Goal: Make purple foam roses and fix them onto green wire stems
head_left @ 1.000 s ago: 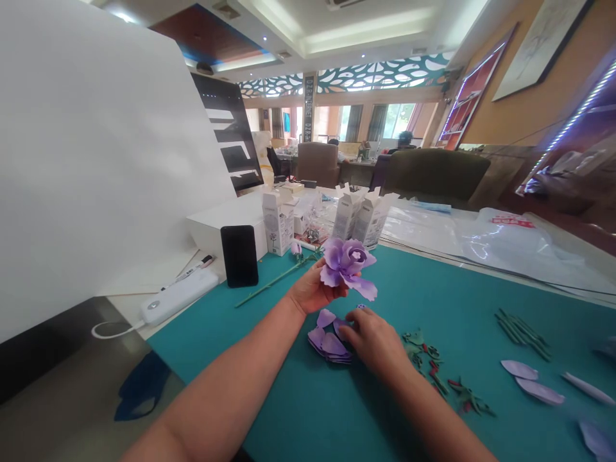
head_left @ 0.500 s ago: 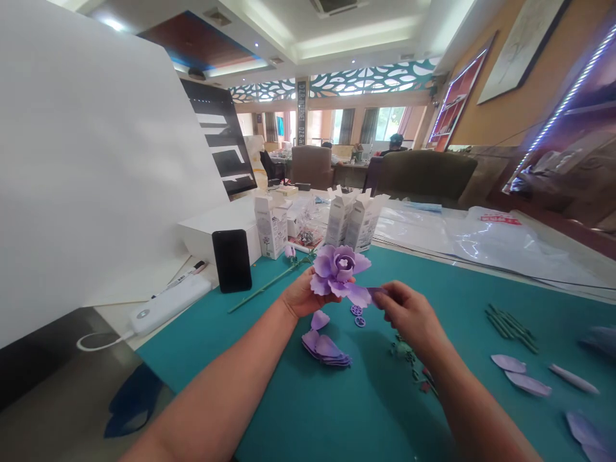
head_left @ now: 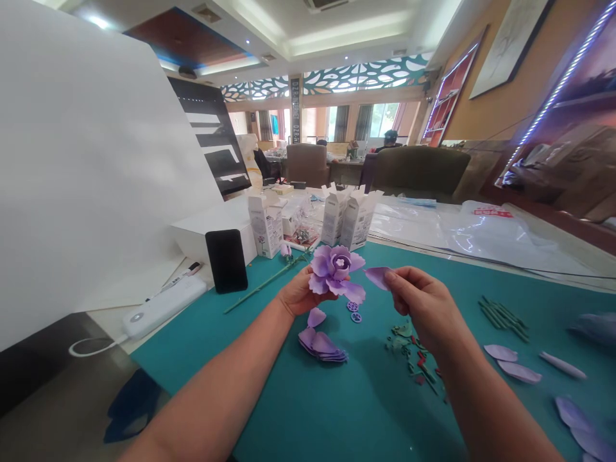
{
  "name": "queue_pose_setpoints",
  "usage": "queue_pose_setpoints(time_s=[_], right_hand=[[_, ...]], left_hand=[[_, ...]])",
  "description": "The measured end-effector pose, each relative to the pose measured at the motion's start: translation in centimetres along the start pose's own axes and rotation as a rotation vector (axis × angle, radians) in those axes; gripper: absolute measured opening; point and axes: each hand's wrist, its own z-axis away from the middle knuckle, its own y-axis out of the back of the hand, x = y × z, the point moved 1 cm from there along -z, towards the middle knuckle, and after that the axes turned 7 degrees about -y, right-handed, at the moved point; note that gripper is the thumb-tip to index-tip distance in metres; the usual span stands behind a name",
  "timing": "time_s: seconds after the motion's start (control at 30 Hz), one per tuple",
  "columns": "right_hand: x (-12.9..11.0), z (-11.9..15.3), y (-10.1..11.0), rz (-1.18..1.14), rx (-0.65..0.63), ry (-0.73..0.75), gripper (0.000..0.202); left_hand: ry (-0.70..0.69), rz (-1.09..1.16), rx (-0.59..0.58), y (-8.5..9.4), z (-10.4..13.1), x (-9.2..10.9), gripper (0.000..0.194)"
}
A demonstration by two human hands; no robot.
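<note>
My left hand (head_left: pixel 301 294) grips a purple artificial flower (head_left: pixel 337 269) from beneath, its layered petals facing up and toward me. Between thumb and fingertips, my right hand (head_left: pixel 418 298) pinches a single purple petal (head_left: pixel 378 277), a small gap to the right of the flower. Below the flower, a fanned stack of purple petals (head_left: pixel 323 346) lies on the green mat, with one loose petal (head_left: pixel 316 317) just above it. Two small purple rings (head_left: pixel 355 317) rest near the flower's underside. Small green and red pieces (head_left: pixel 414 353) are scattered beneath my right wrist.
A green stem with a bud (head_left: pixel 264 285) lies left of the flower. Green sticks (head_left: pixel 503 317) and more petals (head_left: pixel 520 371) are on the right. White boxes (head_left: pixel 356 221), a black phone-like slab (head_left: pixel 226 262) and a white power strip (head_left: pixel 166 305) stand or lie around the mat's edges.
My right hand has moved up and right with the petal, which now shows clear of the flower. My left hand still holds the flower. The view has shifted slightly.
</note>
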Motion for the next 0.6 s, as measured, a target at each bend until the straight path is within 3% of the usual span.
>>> queue_pose_setpoints(time_s=[0.27,0.6], right_hand=[[0.2,-0.3,0.0,-0.026,-0.073,-0.044,0.035],[0.3,0.4,-1.1,-0.036,-0.014,-0.027,0.032]], left_hand=[[0.022,0.020,0.050,-0.2,0.0,-0.1,0.036],[0.064,0.022,0.103,-0.1,-0.1,-0.5,0.040]])
